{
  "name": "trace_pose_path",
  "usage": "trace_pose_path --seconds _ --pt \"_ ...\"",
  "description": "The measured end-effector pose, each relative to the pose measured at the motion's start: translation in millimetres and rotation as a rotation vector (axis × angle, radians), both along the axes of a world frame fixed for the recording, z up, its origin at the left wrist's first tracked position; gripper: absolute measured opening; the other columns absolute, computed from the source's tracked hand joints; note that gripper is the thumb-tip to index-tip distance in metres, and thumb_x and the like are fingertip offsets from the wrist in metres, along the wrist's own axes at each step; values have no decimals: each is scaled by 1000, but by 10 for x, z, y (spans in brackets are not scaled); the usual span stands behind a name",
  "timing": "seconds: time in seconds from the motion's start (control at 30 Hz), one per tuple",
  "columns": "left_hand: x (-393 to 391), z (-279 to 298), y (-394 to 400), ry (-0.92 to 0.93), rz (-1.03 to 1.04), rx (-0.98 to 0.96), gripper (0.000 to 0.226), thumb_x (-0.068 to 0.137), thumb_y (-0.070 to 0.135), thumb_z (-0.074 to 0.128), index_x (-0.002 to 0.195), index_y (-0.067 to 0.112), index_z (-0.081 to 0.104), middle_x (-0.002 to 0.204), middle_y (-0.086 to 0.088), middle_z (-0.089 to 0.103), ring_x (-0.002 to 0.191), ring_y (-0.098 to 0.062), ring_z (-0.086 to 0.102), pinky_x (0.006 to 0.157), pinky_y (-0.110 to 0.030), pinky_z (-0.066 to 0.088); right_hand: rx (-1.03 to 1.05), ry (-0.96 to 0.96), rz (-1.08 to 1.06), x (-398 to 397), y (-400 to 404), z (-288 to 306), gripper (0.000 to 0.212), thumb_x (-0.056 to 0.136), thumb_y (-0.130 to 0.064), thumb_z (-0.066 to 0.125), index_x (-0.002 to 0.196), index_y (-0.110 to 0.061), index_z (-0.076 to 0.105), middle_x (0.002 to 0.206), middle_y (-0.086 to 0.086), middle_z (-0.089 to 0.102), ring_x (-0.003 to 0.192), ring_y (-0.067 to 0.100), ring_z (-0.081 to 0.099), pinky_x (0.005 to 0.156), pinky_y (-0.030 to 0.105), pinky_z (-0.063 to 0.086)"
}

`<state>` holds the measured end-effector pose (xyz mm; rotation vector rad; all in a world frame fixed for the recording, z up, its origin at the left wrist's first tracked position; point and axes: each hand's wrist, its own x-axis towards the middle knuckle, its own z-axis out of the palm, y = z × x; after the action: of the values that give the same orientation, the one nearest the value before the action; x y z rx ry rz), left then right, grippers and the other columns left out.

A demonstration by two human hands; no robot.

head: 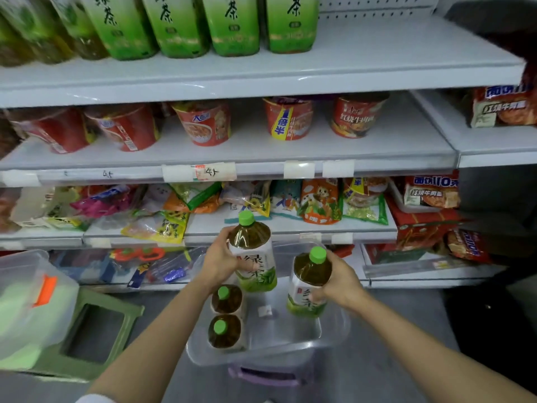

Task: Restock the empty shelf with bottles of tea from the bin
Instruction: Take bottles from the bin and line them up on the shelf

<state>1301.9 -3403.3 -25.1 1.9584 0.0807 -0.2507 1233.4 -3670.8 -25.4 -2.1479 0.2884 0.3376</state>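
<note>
My left hand [222,258] grips a green-capped tea bottle [255,257], held upright above the clear plastic bin [334,330]. My right hand [340,282] grips a second tea bottle [309,283] by its shoulder, just over the bin's right side. Two more tea bottles [226,299] [224,331] stand in the bin's left part. On the top shelf [377,56] a row of several green tea bottles [232,24] fills the left and middle; its right part is bare.
Red instant-noodle cups [205,123] line the shelf below, and snack bags [319,202] lie on the shelf under that. A green stool [96,333] holding a clear container [32,301] stands at the left. Noodle packs [499,106] fill the neighbouring rack at right.
</note>
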Motion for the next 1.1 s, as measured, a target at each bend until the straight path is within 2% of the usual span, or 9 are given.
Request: trace_pose_path --seconds 0.1,0.17,0.27,0.33,0.47,0.63,0.8,1.0,1.1 --pt "-149 346 -10 -36 5 -16 91 45 8 95 124 23 52 111 6 66 105 -20 62 86 -40 56 26 -41 6 -8 27 301 107 41 -8 93 136 -25 46 124 -1 58 116 21 54 100 40 47" --pt "-218 567 -15 -56 21 -32 96 41 11 97 125 22 52 112 6 64 107 -23 61 87 -44 56 58 -79 1 -12 58 527 104 45 -4 92 137 -21 45 123 0 59 116 21 55 100 37 47" --pt "-292 909 -49 -99 30 -24 114 26 37 98 128 26 49 119 3 64 110 -24 61 91 -48 54 94 -136 -20 -12 78 862 107 49 -1 91 142 -16 40 129 3 56 121 23 52 103 40 45" --pt "-312 1090 -72 -131 28 -25 117 21 44 97 127 27 50 119 3 65 110 -23 61 92 -48 54 93 -177 -22 -11 61 1079 106 51 -1 90 143 -14 39 131 4 54 122 24 50 104 40 44" --pt "-371 1531 -165 -205 34 -51 105 27 30 100 123 24 56 110 8 69 104 -17 64 92 -41 54 93 -236 -35 5 -78 1488 103 48 -3 91 138 -18 44 126 4 58 117 25 55 97 43 50" --pt "-394 2081 -338 -254 -54 -163 92 28 21 98 114 20 66 96 -6 76 89 -28 73 76 -43 60 152 -336 -44 41 -368 1996 100 46 -1 90 134 -20 47 116 -1 62 110 21 58 93 37 52" --pt "-245 2565 -527 -319 -82 -225 83 42 3 94 118 14 64 97 -8 76 91 -29 73 77 -38 60 170 -427 -47 146 -619 2477 105 38 -8 94 132 -23 50 118 -2 63 110 19 59 95 38 52" --pt "134 3141 -741 -403 -151 -261 64 49 -6 90 106 12 67 91 -10 76 86 -28 73 75 -40 59 205 -515 -60 448 -756 3025 98 38 -4 93 127 -24 56 112 -3 66 104 19 62 84 37 56" --pt "360 3338 -829 -423 -173 -325 61 51 -9 88 106 5 66 93 -9 76 86 -25 73 70 -33 59 249 -552 -96 597 -831 3247 92 43 -1 92 124 -26 55 112 0 66 102 21 63 78 38 58"
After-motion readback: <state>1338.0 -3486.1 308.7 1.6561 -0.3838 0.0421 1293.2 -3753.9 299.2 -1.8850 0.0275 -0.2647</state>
